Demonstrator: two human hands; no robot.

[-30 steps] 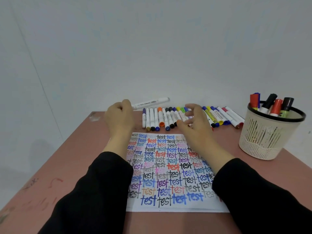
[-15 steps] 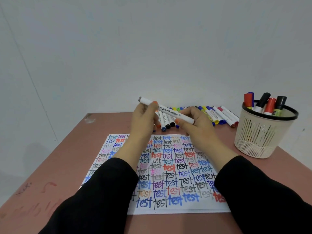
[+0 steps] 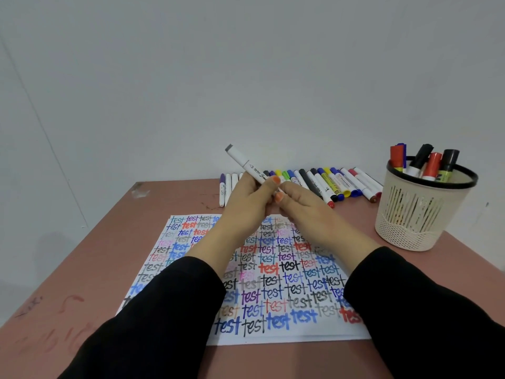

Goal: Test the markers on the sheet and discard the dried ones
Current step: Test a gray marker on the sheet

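Gripping left hand (image 3: 246, 206): fingers curled round the white marker (image 3: 244, 163), steadying its barrel.
white marker: raised above the sheet (image 3: 287, 283), grey end tilted up-left.
right hand (image 3: 308, 207): clasping the marker's near end, probably to pull a cap.
marker row (image 3: 328, 183): side by side behind the sheet, seemingly awaiting testing.
basket (image 3: 410, 220): far right, markers standing inside.
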